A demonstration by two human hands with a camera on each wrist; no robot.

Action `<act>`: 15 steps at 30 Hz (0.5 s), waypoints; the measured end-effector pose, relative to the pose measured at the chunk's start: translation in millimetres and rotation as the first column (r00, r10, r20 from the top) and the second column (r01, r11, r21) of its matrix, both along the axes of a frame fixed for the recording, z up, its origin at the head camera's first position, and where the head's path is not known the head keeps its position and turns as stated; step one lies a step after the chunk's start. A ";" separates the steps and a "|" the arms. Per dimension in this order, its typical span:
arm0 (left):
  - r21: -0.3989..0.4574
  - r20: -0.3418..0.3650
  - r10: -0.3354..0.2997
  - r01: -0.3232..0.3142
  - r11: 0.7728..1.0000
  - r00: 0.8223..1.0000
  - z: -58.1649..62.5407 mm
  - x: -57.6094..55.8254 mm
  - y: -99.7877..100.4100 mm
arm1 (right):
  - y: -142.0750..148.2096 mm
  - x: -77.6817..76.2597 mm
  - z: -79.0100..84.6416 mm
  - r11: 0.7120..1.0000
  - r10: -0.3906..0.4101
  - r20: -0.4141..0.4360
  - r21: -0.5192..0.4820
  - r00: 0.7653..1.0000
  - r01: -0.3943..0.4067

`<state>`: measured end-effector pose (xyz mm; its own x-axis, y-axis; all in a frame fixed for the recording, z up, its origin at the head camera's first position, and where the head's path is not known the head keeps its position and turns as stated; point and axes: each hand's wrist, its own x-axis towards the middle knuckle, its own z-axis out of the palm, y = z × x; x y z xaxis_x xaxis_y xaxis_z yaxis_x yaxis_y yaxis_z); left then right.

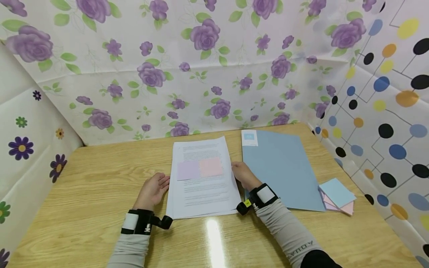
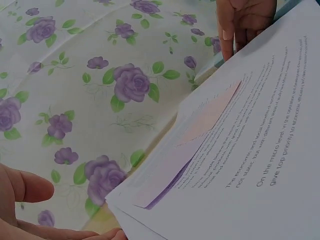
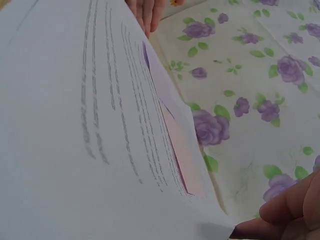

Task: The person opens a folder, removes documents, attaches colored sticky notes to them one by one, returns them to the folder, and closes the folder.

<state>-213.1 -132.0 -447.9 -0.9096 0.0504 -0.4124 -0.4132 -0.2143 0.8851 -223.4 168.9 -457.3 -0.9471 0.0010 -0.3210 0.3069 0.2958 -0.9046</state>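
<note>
A stack of printed paper sheets (image 1: 204, 197) lies on the table between the two hands. A purple sticky note (image 1: 188, 170) and a pink sticky note (image 1: 210, 167) sit side by side on its top sheet. My left hand (image 1: 152, 190) is at the stack's left edge, fingertips right at the paper; in the left wrist view its thumb (image 2: 32, 187) stands away from the sheets. At the opposite edge is my right hand (image 1: 246, 175), its fingers against the paper's side. The right wrist view shows that thumb (image 3: 285, 200) raised off the sheet, with a finger (image 3: 257, 229) at the edge.
A blue folder (image 1: 281, 167) with a white label (image 1: 249, 137) lies just right of the papers, partly beneath the right forearm. Farther right is a small pile of blue and pink sticky notes (image 1: 336, 191). Patterned cloth walls (image 1: 187, 74) border the wooden table (image 1: 83, 208).
</note>
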 end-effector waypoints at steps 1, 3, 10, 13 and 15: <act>-0.003 -0.003 0.002 -0.002 1.000 1.000 -0.6 0.1 -0.8 | 0.1 0.0 -0.7 1.000 0.007 -0.012 0.024 1.000 -0.007; -0.003 0.002 0.008 -0.008 1.000 1.000 -0.6 0.0 -1.6 | -0.2 -0.2 -1.2 0.998 0.018 -0.021 0.067 1.000 -0.017; 0.014 0.038 0.008 -0.009 1.000 0.999 10.0 2.8 0.6 | -4.6 -6.6 0.2 0.981 -0.030 0.007 0.192 1.000 0.028; 0.013 0.036 0.007 -0.008 1.000 0.999 10.2 2.5 0.1 | -7.0 -8.8 -0.3 0.976 -0.036 0.001 0.214 0.999 0.035; 0.005 0.036 0.009 -0.009 1.000 0.999 10.3 2.7 -0.1 | -7.6 -9.0 -0.8 0.977 -0.030 -0.007 0.212 1.000 0.031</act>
